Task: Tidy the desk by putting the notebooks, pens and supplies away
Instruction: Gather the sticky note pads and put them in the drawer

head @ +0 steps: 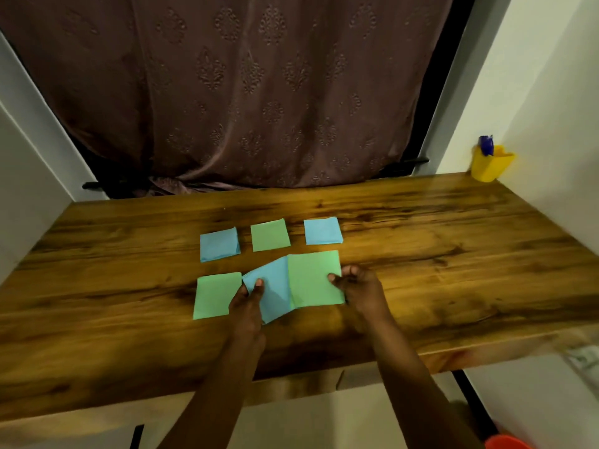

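My left hand (248,299) pinches the bent blue paper (275,288) near its left edge. My thumb lies on top of it and my other fingers are tucked under, so I cannot see them. This paper is not flat. It has a fold down the middle and its left side lifts up off the wood.

My right hand (359,286) pinches the big green paper (312,280) at its right edge, with my fingers curled over it. This paper is a smooth square and looks flat. Its left edge touches the bent blue paper. I cannot tell which of the two is on top.

Both papers are in the middle of the desk (453,254), close to me. The desk is brown wood, shiny, with dark wavy lines in it.

Just beside my left hand lies the flat green paper (214,296), a square with straight edges.

Behind them is a row of three smaller squares, set apart from each other: the left blue paper (219,244), which looks thick like a small pile, the small green paper (270,234) and the right blue paper (322,230).

In the far right corner of the desk stands a yellow cup (489,166) made of plastic, by the white wall (551,92). Something dark blue (486,145) sticks out of its top, but it is too blurry to name.

Behind the desk hangs a soft brown curtain (243,85) with leaf shapes pressed into it.
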